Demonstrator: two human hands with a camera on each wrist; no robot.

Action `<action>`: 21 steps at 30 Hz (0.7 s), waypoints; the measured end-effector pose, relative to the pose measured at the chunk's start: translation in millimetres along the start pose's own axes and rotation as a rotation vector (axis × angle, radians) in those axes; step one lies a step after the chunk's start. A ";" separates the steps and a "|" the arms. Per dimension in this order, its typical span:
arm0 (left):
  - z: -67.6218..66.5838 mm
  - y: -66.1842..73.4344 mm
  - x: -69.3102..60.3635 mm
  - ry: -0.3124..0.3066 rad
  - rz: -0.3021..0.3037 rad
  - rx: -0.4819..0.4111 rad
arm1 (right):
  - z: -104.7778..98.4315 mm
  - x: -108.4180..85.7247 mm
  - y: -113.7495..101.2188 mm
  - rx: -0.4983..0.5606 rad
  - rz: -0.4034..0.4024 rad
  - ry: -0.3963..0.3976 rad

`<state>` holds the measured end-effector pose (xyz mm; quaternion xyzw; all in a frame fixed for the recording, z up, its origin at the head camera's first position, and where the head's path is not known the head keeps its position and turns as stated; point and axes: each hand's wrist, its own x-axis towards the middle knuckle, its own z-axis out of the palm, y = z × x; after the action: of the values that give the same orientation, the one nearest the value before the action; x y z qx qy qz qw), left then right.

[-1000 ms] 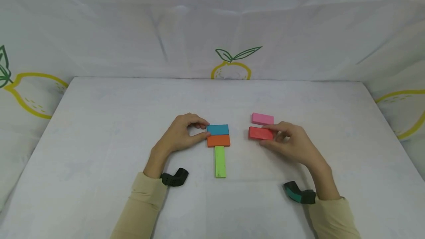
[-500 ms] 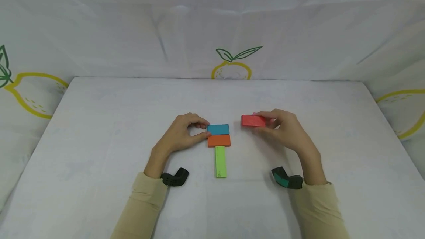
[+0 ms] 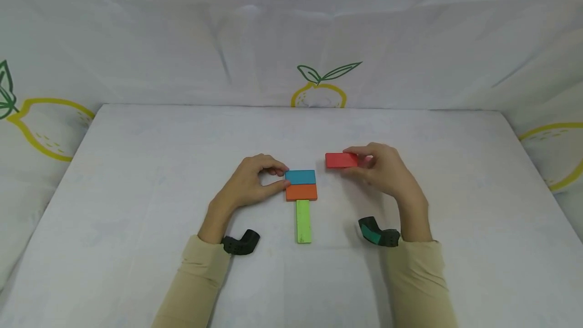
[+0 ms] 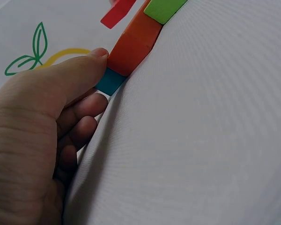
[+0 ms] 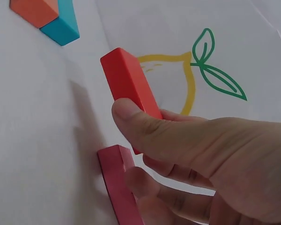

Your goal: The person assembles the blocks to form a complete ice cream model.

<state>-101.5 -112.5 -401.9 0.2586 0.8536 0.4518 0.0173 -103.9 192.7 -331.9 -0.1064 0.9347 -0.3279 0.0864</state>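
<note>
My left hand (image 3: pixel 250 181) pinches the left end of a blue block (image 3: pixel 300 177) between thumb and fingers. Against the blue block's near side lies an orange block (image 3: pixel 301 192), and a light green block (image 3: pixel 303 221) runs from the orange one toward me, forming a T. My right hand (image 3: pixel 382 171) grips the right end of a red block (image 3: pixel 339 160), raised over the table to the right of the blue block. In the right wrist view a pink block (image 5: pixel 114 173) lies on the table below the red one; in the head view the right hand covers most of it.
The white-covered table (image 3: pixel 159 166) ends at a white cloth backdrop printed with lemons (image 3: pixel 318 96). Each wrist carries a dark camera mount, the left mount (image 3: pixel 241 242) and the right mount (image 3: pixel 378 232) both close above the table.
My right hand has carried the red block up off the table, away from me and to the left, past the pink block. My left hand stays at the blue block.
</note>
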 end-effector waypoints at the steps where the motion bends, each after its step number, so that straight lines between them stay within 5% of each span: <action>1: -0.1 0.0 -0.1 0.001 0.000 0.000 | 0.4 0.8 -1.2 0.003 0.009 -0.004; 9: 0.5 -0.5 -0.3 -0.003 -0.001 0.007 | 5.3 5.3 -5.0 -0.017 0.075 -0.035; 21: -1.1 2.1 0.4 -0.005 0.002 0.006 | 11.8 6.2 -6.0 -0.034 0.053 -0.027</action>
<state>-101.2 -112.2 -399.6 0.2607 0.8547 0.4486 0.0180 -106.3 179.5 -337.7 -0.0872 0.9414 -0.3080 0.1060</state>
